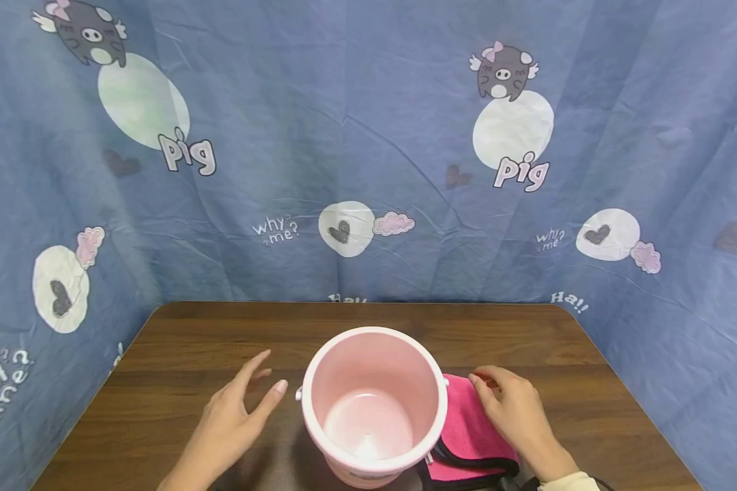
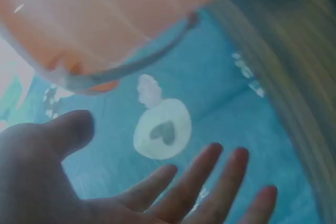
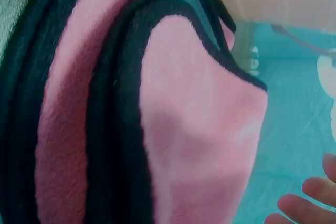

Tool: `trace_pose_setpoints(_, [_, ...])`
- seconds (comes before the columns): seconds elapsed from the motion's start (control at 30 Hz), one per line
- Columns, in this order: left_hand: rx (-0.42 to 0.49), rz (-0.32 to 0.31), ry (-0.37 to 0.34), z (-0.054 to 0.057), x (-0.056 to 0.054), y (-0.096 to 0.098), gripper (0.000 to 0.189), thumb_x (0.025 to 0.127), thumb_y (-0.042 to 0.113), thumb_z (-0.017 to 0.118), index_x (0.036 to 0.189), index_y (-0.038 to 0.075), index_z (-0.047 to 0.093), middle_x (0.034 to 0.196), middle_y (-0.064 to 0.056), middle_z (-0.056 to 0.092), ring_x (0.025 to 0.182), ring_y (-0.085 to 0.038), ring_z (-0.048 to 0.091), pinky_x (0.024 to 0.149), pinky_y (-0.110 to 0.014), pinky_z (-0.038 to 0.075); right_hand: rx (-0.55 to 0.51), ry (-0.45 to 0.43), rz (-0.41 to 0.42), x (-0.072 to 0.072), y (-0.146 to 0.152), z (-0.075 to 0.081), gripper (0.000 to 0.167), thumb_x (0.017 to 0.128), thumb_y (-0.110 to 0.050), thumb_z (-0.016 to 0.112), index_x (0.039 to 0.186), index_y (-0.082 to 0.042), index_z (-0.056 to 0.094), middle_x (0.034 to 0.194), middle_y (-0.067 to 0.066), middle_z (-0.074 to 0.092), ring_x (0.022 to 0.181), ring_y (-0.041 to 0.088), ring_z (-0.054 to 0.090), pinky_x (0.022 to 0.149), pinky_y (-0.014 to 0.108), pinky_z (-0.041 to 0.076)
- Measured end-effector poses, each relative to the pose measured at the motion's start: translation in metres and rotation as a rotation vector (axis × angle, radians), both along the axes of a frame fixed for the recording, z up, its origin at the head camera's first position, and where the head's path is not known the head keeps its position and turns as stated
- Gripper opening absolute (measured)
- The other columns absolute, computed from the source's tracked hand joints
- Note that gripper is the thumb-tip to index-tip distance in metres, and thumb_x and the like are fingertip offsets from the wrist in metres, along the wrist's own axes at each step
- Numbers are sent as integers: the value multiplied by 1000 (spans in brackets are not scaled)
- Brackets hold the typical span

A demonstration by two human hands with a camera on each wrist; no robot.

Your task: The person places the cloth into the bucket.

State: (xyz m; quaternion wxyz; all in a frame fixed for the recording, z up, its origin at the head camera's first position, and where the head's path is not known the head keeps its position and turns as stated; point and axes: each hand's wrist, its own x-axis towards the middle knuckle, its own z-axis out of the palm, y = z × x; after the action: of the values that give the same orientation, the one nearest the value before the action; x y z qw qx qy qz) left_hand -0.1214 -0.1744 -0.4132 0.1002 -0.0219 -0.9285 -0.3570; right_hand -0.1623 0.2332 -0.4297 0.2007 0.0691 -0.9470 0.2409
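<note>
A pale pink bucket [image 1: 377, 368] stands upright on the table, its inside showing nothing in it. To its left is my left hand [image 1: 230, 416], thumb and fingers spread and apart from the bucket wall. In the left wrist view, a thin curved handle [image 2: 136, 66] hangs across the bucket's side. On the other side lies a folded bright pink cloth [image 1: 469, 423] with black edging, partly hidden behind the bucket. My right hand [image 1: 518, 412] is over the cloth's right edge, fingers loosely bent. In the right wrist view, its fingertips [image 3: 299, 205] appear apart from the cloth.
A dark brown wooden table [image 1: 233, 334] carries everything. Blue fabric [image 1: 405, 136] printed with pigs, hearts and words hangs behind it and along both sides. A cream sleeve [image 1: 571, 483] and a dark cable [image 1: 602, 483] show near my right wrist.
</note>
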Motion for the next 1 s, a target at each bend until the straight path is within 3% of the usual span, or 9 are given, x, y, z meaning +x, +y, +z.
trace_pose_setpoints(0.17, [200,-108,53,6,-1,8,49,104,34,55,150,18,44,134,-13,67,122,-33,64,99,-56,53,-55,-77,-28,-5,11,-5,15,90,-16,74,102,-7,77,88,4,77,77,14,71,67,30,55])
trace_pose_setpoints(0.4, [277,-193,94,8,0,19,44,105,25,54,148,23,47,134,-6,67,119,-24,66,96,-28,55,-90,-164,-55,-8,22,-12,18,93,-20,71,105,-7,76,92,6,78,78,15,73,70,32,56])
trace_pose_setpoints(0.57, [301,-236,109,5,-1,22,46,103,24,57,148,25,47,133,-3,68,117,-17,67,96,-26,56,-87,-181,-56,-8,23,-14,17,93,-20,71,104,-8,76,94,7,78,80,16,73,72,32,57])
trace_pose_setpoints(0.83, [293,-238,78,2,-1,23,45,103,27,58,147,26,47,131,-1,69,119,-26,66,98,-39,56,-76,-264,-57,-8,25,-20,26,93,-24,72,110,-5,74,101,12,77,86,23,74,79,45,58])
trace_pose_setpoints(1.0, [275,-245,63,0,-1,22,45,103,27,57,147,22,48,129,2,70,119,-22,66,99,-32,55,-83,-273,-55,-7,27,-25,33,93,-24,72,118,-3,70,106,16,76,90,26,75,86,53,55])
